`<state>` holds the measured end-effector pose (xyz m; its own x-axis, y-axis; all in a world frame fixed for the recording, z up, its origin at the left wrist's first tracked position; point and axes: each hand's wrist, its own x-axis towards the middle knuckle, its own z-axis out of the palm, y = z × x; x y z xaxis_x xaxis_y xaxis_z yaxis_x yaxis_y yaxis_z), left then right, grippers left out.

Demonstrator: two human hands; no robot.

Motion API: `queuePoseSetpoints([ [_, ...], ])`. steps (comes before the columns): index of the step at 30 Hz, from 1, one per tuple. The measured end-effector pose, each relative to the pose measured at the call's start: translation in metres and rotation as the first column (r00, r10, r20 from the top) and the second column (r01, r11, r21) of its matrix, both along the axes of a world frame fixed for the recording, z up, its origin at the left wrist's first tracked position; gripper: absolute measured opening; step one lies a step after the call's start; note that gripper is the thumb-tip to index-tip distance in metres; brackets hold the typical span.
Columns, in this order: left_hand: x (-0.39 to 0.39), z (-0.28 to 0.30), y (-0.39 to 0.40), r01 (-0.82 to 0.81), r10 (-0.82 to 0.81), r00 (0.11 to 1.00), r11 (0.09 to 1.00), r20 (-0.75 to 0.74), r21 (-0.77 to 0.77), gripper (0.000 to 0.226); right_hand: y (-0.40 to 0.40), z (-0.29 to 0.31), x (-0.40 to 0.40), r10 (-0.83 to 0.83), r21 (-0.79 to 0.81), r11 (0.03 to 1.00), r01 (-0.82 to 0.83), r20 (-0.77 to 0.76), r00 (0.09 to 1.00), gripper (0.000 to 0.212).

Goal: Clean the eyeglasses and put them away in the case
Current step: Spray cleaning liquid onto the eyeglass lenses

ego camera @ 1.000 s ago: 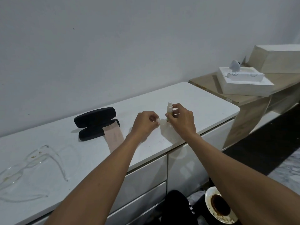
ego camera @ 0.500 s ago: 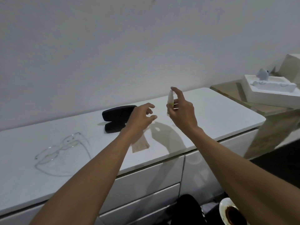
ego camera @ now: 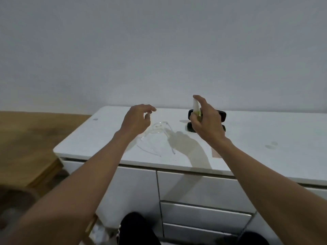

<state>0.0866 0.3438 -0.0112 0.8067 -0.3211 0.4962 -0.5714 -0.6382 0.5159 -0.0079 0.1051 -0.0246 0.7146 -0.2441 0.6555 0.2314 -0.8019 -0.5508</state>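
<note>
Above glasses: L hand empty; R hand grips spray bottle.

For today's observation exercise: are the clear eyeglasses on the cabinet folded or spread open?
Spread open. The eyeglasses lie on the white cabinet top with both temple arms extended toward the front edge, not tucked behind the lenses.

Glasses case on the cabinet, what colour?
Black. The glasses case lies open on the white cabinet top, partly behind the right hand; head view.
</note>
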Motion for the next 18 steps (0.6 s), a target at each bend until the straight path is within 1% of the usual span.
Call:
queuePoseSetpoints([
  [3, -0.002, -0.012, 0.042, -0.062, 0.061, 0.998, 0.993, 0.005, 0.099, 0.051, 0.021, -0.007, 0.009, 0.029, -0.005, 1.0, -0.029, -0.018, 0.999, 0.056],
  [6, -0.005, -0.029, 0.069, -0.032, 0.037, 0.999, 0.99, -0.034, 0.136, 0.05, 0.035, -0.016, 0.015, 0.046, -0.001, 0.999, -0.046, -0.054, 0.997, 0.052],
  [8, -0.006, -0.041, 0.077, -0.001, 0.007, 0.998, 0.994, -0.061, 0.109, 0.046, 0.041, -0.022, 0.017, 0.071, 0.025, 0.997, -0.07, -0.084, 0.994, 0.053],
  [11, -0.006, -0.056, 0.076, -0.003, 0.006, 0.998, 0.999, -0.068, 0.051, 0.042, 0.046, -0.029, 0.019, 0.097, 0.047, 0.995, -0.092, -0.105, 0.99, 0.058],
  [18, 0.003, -0.074, 0.059, -0.047, 0.045, 0.998, 0.998, -0.046, -0.036, 0.025, 0.036, -0.031, 0.019, 0.058, 0.067, 0.997, -0.05, -0.129, 0.99, 0.055],
])
